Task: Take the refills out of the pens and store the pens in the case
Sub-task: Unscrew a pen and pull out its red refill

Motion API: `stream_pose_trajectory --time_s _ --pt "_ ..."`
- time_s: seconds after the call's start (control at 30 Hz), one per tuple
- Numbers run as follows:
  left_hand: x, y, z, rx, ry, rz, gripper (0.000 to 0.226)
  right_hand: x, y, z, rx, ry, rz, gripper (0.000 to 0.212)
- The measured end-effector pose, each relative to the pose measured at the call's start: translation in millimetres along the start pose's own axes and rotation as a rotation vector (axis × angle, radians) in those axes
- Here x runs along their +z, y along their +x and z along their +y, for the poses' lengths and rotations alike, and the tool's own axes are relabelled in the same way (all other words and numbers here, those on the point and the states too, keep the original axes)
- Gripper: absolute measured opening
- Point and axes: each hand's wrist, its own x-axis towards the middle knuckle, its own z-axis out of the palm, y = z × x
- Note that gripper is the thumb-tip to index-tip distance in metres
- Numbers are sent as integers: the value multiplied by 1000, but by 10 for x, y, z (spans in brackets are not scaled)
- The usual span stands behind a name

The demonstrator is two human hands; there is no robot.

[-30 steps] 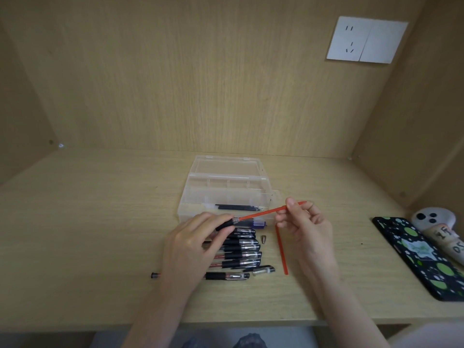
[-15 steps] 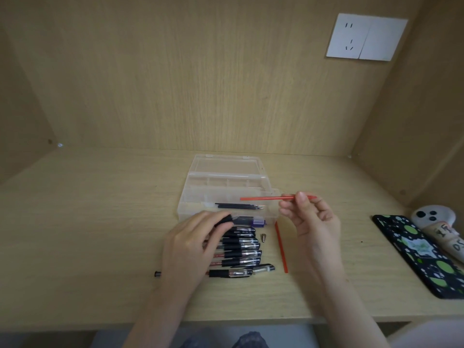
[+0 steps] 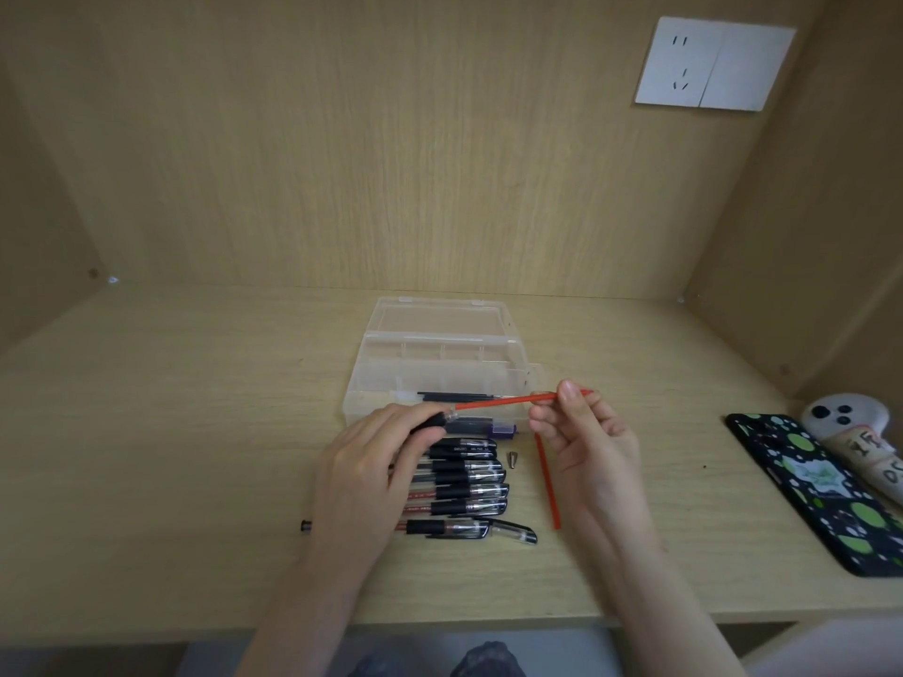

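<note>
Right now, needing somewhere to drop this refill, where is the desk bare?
The desk is bare left of the case and the pen row, and again between the right hand and the phone. Crowded: in front of the case, with the left hand, a metal tip and a loose red refill.

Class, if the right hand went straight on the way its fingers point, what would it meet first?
Probably the right end of the clear plastic case; the right hand, pinching the red refill, points there, though depth is unclear.
</note>
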Motion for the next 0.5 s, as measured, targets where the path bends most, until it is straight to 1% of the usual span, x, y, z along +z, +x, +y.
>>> stream_pose_trajectory --time_s 0.17,0.4,0.47,0.5 --pt "-3 0 -3 2 -11 21 25 -27 0 19 16 3 3 7" --pt "-11 -8 -27 -5 -10 -1 25 -36 5 17 -10 -32 -3 5" --pt "-15 -6 -54 4 12 -6 26 -38 3 -23 -48 -94 -13 5" --pt "-13 -3 -60 17 32 -8 26 -34 3 -54 -81 -163 -25 5"
